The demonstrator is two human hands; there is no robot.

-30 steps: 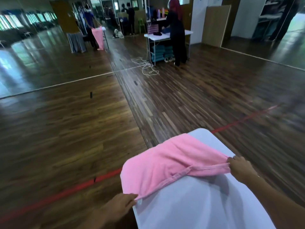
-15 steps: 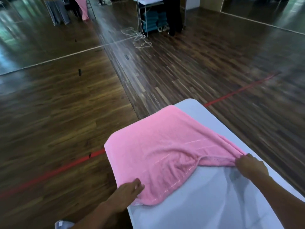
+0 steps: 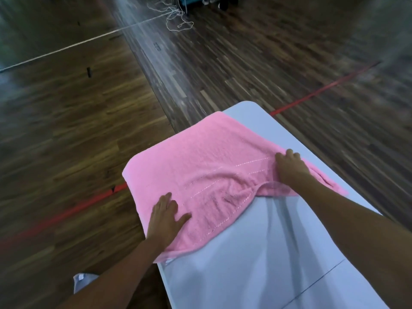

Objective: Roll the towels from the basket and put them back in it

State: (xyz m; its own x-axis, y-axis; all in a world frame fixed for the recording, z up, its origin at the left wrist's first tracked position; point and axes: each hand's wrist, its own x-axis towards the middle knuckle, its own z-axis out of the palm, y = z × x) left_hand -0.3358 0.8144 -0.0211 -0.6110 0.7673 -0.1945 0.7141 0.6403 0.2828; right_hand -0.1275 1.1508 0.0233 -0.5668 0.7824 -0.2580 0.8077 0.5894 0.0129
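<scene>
Pink towel [image 3: 211, 157]: soft, limp, light. Left hand [image 3: 166, 216], right hand [image 3: 288, 168] flat on towel, gripping nothing. Best hold probably near hem corners.

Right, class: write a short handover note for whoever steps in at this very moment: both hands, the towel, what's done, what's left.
Left hand lies flat on the pink towel, near left; right hand presses its right side.
The pink towel is spread on the white table, near edge rumpled.
Done: towel laid out.
Left: smooth it, roll it, return it to the basket, which is out of view.
</scene>
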